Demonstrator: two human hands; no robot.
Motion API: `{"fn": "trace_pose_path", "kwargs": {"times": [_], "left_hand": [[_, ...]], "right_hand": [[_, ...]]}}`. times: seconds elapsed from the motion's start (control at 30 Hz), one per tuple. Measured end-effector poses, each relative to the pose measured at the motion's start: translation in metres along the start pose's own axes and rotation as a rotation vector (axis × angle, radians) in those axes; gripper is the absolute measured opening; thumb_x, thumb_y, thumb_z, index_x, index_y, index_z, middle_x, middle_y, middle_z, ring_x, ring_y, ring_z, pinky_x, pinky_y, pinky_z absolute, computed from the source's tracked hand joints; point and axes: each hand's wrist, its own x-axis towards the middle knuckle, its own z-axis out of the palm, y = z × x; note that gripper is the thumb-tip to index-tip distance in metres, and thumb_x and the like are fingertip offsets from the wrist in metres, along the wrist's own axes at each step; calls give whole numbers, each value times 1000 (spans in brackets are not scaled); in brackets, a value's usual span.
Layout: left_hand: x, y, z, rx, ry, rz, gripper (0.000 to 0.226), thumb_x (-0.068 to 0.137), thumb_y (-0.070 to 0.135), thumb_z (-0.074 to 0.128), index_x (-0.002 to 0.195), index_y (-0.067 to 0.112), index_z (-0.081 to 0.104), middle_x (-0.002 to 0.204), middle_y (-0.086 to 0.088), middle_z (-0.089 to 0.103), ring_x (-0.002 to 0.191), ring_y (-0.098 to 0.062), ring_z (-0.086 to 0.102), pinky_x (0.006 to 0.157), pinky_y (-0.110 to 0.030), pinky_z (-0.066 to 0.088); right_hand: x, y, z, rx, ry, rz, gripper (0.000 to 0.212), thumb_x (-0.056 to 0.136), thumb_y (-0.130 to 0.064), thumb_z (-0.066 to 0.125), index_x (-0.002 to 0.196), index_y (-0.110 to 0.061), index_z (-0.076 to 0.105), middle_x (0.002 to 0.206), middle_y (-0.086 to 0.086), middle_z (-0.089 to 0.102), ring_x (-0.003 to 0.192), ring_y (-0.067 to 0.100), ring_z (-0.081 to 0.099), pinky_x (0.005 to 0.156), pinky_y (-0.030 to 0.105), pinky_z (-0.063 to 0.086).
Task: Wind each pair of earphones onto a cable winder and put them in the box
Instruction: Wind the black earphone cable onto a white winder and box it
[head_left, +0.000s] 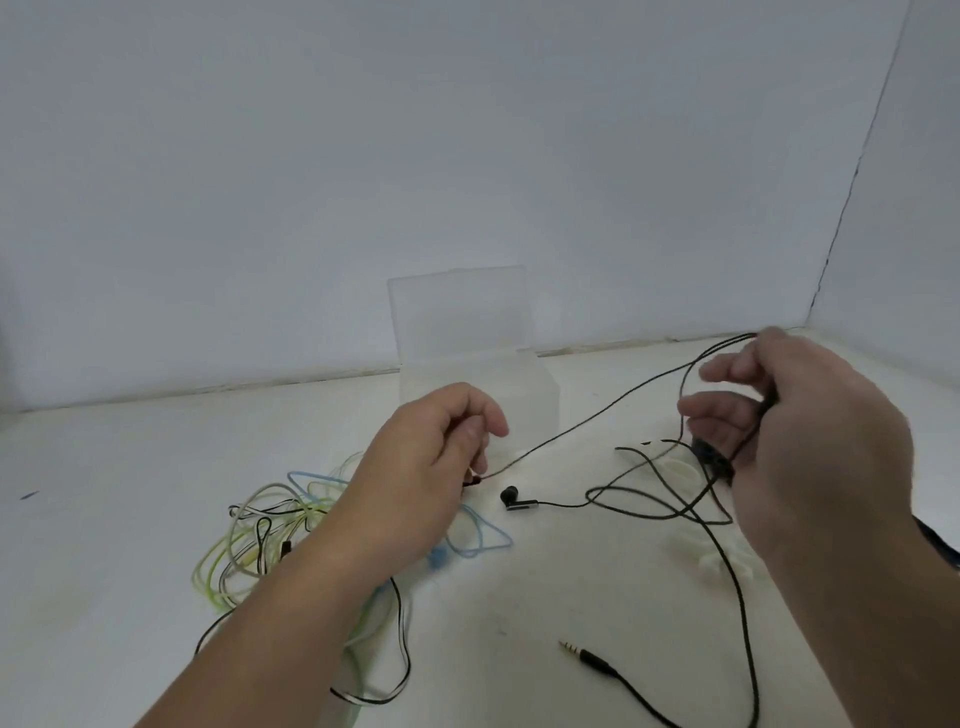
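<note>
My left hand (436, 462) pinches one end of a black earphone cable (582, 423) low over the table. The cable runs up to the right to my right hand (810, 431), whose fingers curl round it, with a dark piece just under the palm. Its other earbud (511, 498) lies on the table between my hands, and its jack plug (582, 654) lies near the front. White cable winders (675, 467) (727, 564) lie under and beside my right hand. The clear plastic box (540, 389) stands open behind my left hand.
A tangle of green, blue, white and black earphone cables (270, 540) lies at the left, partly under my left forearm. The white table meets the back wall (208, 387) behind the box, and a side wall closes the right corner.
</note>
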Motion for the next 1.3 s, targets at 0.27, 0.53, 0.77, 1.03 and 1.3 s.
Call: {"fn": "trace_pose_path", "kwargs": {"times": [0.27,0.53,0.77,1.03,1.3], "left_hand": [[-4,-24,6,430,-346,-43,16,79,41,78,78,30,66,88,14,62,86,-1,58,79,-24,48],[0,-28,-7,915,-148,-204,18,86,23,61,98,32,51,106,7,50,102,-18,50,81,-32,44],[-14,18,16,298,-451,176,31,65,30,64,92,45,66,104,25,56,96,4,55,77,-13,44],[-26,20,55,402,-765,89,18,76,38,79,89,38,67,100,20,56,85,3,55,77,-18,49],[-23,14,58,229,-275,48,16,91,24,65,83,34,55,73,15,65,63,-6,57,61,-25,47]], "right_hand": [[11,-8,-8,-95,-87,139,27,96,-18,50,72,-12,61,70,6,69,45,21,60,42,22,45],[2,-2,-2,-323,-284,162,25,93,-16,54,78,-4,70,56,2,31,47,16,23,41,23,20],[4,5,-6,-620,-221,86,24,95,-28,60,81,-21,77,36,-19,39,46,3,38,53,19,33],[5,13,-6,-514,-208,176,20,95,-20,65,84,-6,73,54,-2,49,41,11,48,46,24,51],[1,7,-3,-548,-401,199,21,97,-35,59,95,-15,67,82,8,76,71,24,74,74,36,60]]}}
